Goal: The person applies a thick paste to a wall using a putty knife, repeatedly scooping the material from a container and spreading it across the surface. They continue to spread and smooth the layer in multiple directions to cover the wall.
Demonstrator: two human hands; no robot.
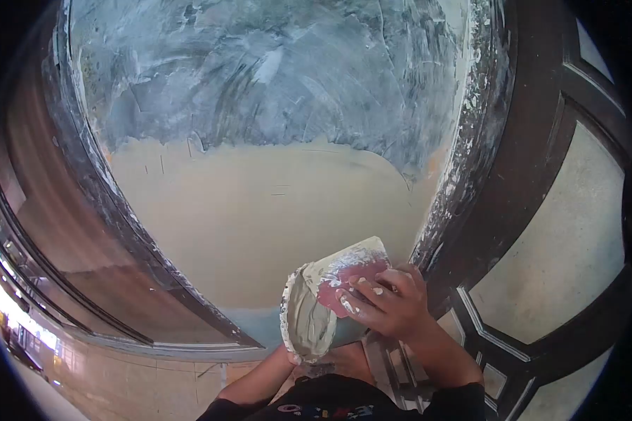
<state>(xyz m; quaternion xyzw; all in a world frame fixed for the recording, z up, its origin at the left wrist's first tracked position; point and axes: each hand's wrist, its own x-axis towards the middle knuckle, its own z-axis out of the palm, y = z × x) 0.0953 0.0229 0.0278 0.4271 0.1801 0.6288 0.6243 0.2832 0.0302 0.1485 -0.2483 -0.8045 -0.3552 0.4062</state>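
Note:
My right hand (pixel 390 302) grips a flat red putty spreader (pixel 349 279) crusted with pale filler, its fingers closed over the lower right part. One edge of the spreader rests over the rim of a putty tub (pixel 309 316), an oval container coated with cream-coloured paste inside and along its edge. From below, my left hand (pixel 293 356) supports this tub; most of its fingers are hidden behind the container. Both hands are close to my body, in front of a wall panel (pixel 260 210) whose lower part is smooth and beige.
Higher up, the wall is blue-grey with streaky smears (pixel 260 77). Paint-spattered dark frames (pixel 463 161) border the panel on both sides. At right stands dark wooden panelling with pale inset panes (pixel 558 238). Tiled floor (pixel 144 382) shows at lower left.

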